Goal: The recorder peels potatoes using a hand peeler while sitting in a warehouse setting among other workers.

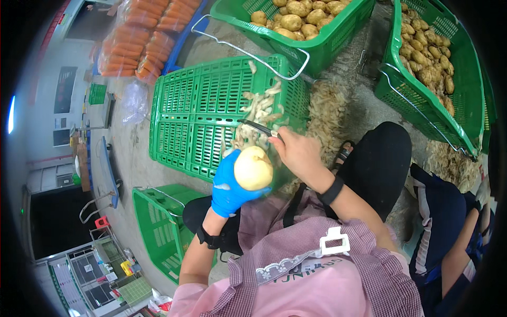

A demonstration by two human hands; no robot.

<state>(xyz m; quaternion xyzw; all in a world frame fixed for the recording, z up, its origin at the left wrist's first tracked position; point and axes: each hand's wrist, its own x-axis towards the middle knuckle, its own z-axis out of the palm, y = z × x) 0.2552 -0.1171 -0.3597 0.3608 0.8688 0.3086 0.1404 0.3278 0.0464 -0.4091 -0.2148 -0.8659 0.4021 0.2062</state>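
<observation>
My left hand [227, 187], in a blue glove, is closed around a pale yellow, peeled potato [252, 168]. Just beyond it, my bare right hand [303, 154] grips a slim dark peeler [256, 126], whose far end points left, apart from the potato. Both hands are over the right part of an upturned green plastic crate [185, 111]. Strips of potato peel [259, 108] lie scattered on that crate's slatted surface.
Green crates of potatoes [317, 45] [404, 84] stand ahead and to the right, with wire handles. Peelings [326, 108] heap on the floor. Bagged carrots [140, 45] lie far left. Another green crate [158, 227] sits by my left knee. A person's leg [441, 222] is close on my right.
</observation>
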